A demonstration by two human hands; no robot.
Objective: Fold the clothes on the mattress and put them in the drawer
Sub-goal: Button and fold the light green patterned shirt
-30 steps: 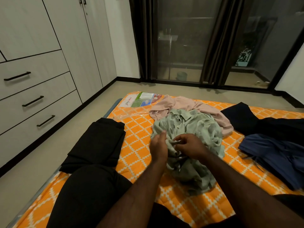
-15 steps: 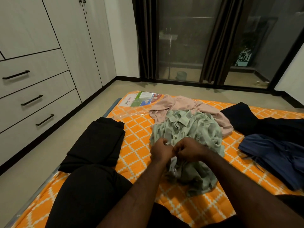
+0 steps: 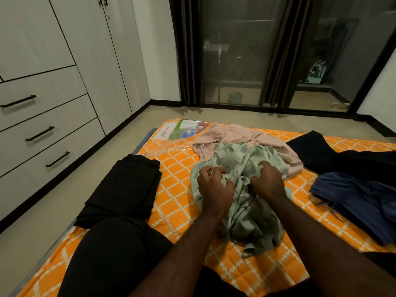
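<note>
Our left hand [image 3: 214, 187] and right hand [image 3: 267, 183], together a moment ago, now part, each clutching the crumpled green shirt [image 3: 248, 213] on the orange mattress [image 3: 177, 189]; we judge we're spreading it for folding.

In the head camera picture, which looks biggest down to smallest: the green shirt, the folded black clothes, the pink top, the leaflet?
1. green shirt
2. folded black clothes, nearly as big, so unsure
3. pink top, partly hidden under the green shirt
4. leaflet, also farthest away

Left hand [image 3: 215, 188] and right hand [image 3: 268, 183] gripping crumpled green shirt [image 3: 254, 219], orange mattress [image 3: 176, 190]
</note>
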